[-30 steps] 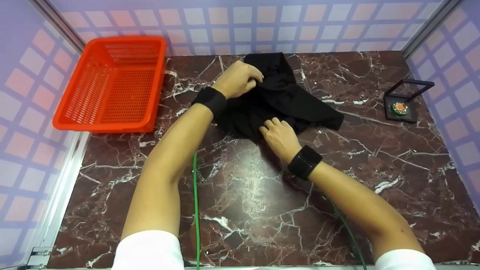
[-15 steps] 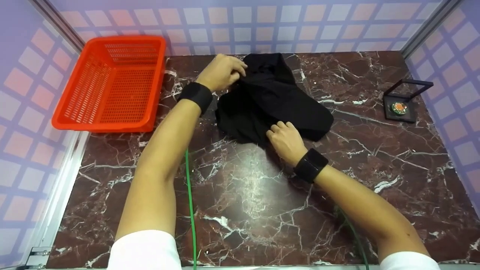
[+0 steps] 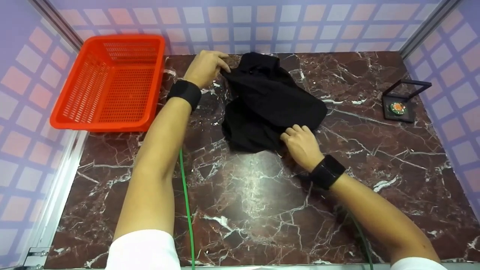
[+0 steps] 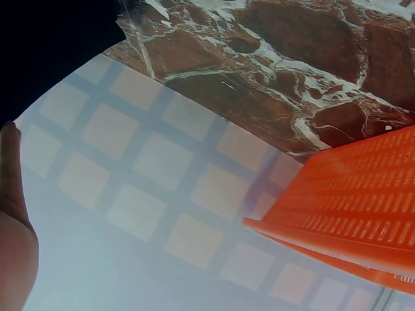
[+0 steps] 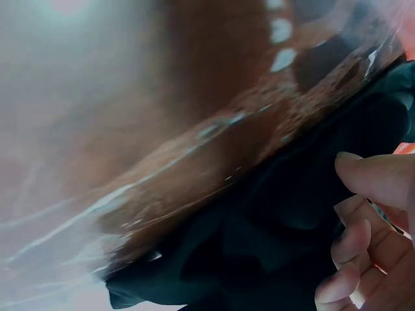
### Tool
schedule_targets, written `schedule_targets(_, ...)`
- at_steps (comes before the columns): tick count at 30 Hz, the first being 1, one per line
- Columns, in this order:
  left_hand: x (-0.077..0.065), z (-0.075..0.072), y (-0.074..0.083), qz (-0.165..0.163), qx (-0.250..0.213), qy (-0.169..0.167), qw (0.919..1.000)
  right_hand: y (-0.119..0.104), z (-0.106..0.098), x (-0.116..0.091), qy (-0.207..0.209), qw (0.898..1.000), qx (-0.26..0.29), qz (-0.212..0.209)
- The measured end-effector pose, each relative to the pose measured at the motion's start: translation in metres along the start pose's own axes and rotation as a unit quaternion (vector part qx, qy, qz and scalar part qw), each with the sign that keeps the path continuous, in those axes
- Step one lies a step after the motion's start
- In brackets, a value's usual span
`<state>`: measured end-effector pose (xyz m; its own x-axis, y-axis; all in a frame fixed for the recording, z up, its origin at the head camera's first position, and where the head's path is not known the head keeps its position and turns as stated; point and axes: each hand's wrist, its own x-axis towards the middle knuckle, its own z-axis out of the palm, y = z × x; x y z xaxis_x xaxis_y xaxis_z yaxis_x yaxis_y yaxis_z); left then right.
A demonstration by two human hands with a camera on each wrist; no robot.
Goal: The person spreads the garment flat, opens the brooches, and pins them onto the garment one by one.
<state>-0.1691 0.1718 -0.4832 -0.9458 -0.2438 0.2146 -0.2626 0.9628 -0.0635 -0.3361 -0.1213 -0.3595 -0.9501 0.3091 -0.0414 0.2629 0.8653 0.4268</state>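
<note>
A crumpled black cloth [image 3: 277, 101], apparently a garment, lies near the back of the table in the head view. Its exact kind cannot be made out. At its far left corner my left hand [image 3: 206, 69] pinches the fabric and holds that corner slightly raised. My right hand [image 3: 303, 146] grips the cloth's near edge with curled fingers, low over the table. In the left wrist view the cloth [image 4: 45, 45] fills the upper left, with part of the hand [image 4: 11, 240] below it. The right wrist view has thumb and fingertips [image 5: 373, 178] against the dark fabric [image 5: 259, 227].
An orange-red plastic basket [image 3: 159, 78] stands at the back left, close to my left hand. To the right sits a small black frame [image 3: 388, 112] with a round green-and-orange piece [image 3: 398, 108]. A green cord [image 3: 187, 210] runs beside my left forearm. Patterned walls bound the marble-look table [image 3: 240, 232].
My left hand has moved left and back, drawing the cloth's corner out. The right hand has shifted right and nearer, so the upper layer lies more spread.
</note>
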Motion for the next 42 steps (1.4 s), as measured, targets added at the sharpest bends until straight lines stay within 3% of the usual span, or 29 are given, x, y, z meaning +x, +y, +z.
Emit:
schedule_targets(3, -0.002, -0.001, 0.008, 0.004, 0.000, 0.013, 0.9999, -0.013, 0.002, 0.011, -0.011, 1.000, 0.013, -0.003)
schedule_targets(10, -0.006, -0.005, 0.026, 0.025, 0.004, 0.023, 0.9994, -0.015, 0.006, 0.009, 0.026, 0.996, 0.016, -0.078)
schedule_targets(17, -0.009, -0.009, 0.041, 0.034, 0.001, 0.031, 0.9989, -0.021, 0.009, 0.006, 0.036, 0.997, 0.023, -0.071)
schedule_targets(24, -0.013, -0.013, 0.055, 0.020, 0.010, 0.043, 0.9988, -0.022, 0.009, 0.006, 0.031, 0.995, 0.016, -0.090)
schedule_targets(31, -0.019, -0.017, 0.073, 0.060, 0.026, 0.035, 0.9973, -0.027, 0.010, 0.003, 0.022, 0.995, 0.021, -0.098)
schedule_targets(35, -0.024, -0.019, 0.083, 0.050, 0.026, 0.045, 0.9974, -0.026, 0.013, 0.002, 0.018, 0.995, 0.025, -0.096)
schedule_targets(39, -0.029, -0.022, 0.090, 0.026, 0.025, 0.053, 0.9980, -0.025, 0.016, 0.006, 0.021, 0.992, 0.022, -0.124)
schedule_targets(42, -0.033, -0.023, 0.092, -0.019, 0.014, 0.062, 0.9978, -0.025, 0.021, 0.010, 0.028, 0.988, 0.021, -0.147)
